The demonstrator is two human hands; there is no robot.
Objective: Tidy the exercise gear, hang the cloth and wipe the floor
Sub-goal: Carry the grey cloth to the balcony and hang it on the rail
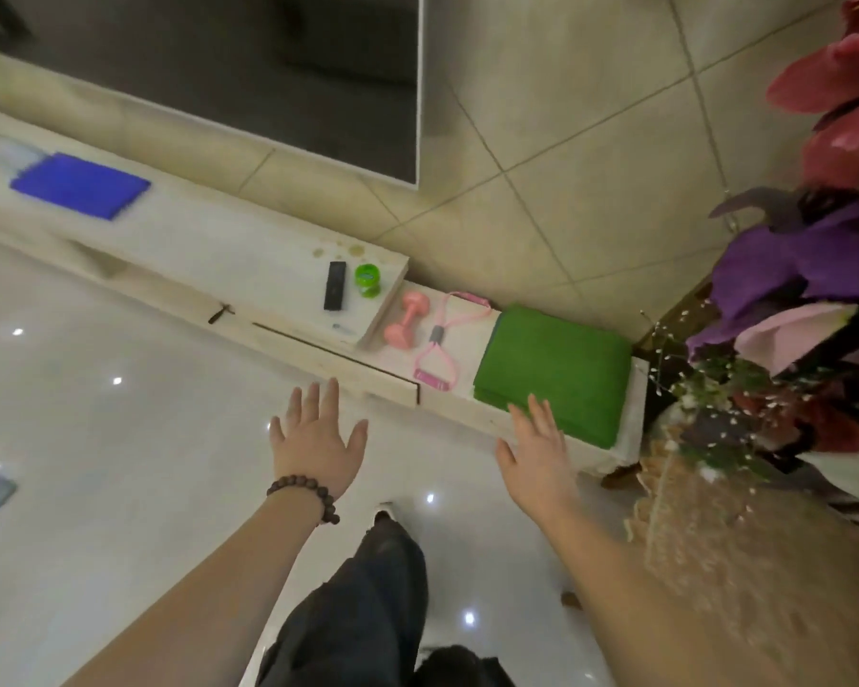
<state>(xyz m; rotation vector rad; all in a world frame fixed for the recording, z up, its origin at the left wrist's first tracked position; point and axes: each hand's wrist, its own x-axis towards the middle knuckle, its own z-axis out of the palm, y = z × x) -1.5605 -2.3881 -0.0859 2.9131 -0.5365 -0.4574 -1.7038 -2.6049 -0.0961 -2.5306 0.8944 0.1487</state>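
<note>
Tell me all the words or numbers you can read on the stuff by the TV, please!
None can be read.
Green round container: its lid has a bluish label, too blurred to read.
Black remote: no legible marks.
Pink dumbbell: no number shows.
Pink resistance band, green folded mat and blue cloth: no print visible.

One dumbbell point(400, 318), one resistance band point(442, 339), two mats point(551, 371).
</note>
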